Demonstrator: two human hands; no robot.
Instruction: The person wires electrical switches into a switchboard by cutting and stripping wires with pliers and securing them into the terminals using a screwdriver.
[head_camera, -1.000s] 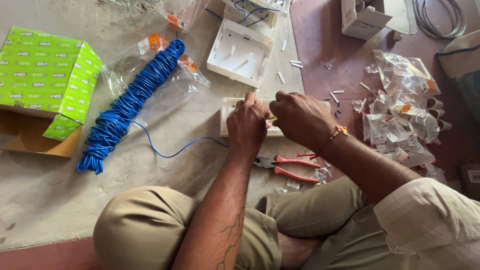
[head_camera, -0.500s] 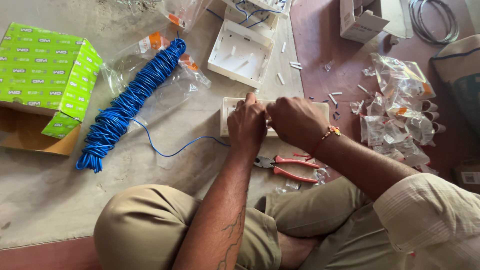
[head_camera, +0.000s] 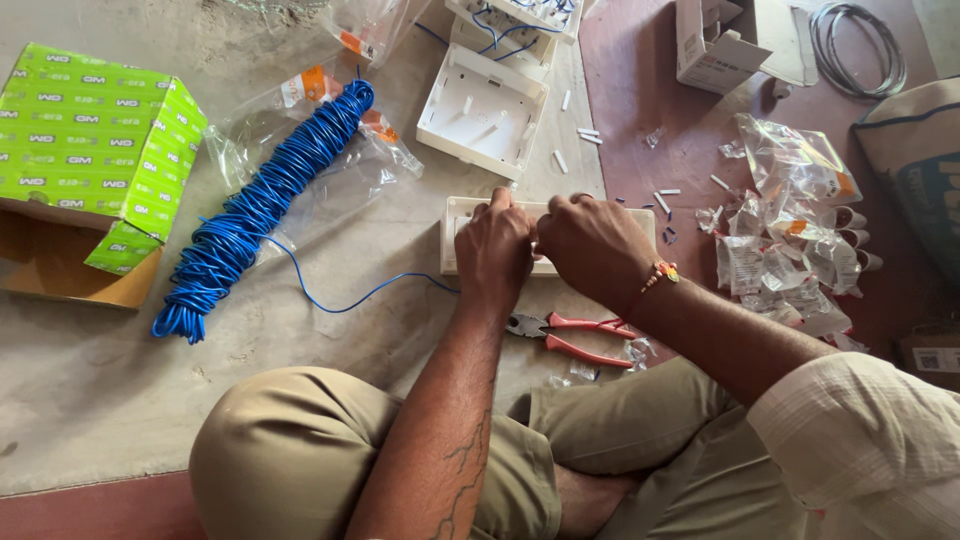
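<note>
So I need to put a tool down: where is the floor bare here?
Bare concrete lies between the blue wire coil, the green box and the knee. A smaller patch sits between the coil and the white plate under both hands. It is crowded on the right, around the plastic bags and the pliers.

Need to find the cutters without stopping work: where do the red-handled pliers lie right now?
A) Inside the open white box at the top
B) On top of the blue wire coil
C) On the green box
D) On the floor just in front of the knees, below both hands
D: the red-handled pliers lie on the floor between the hands' forearms and the knees, under the white switch plate.
</note>
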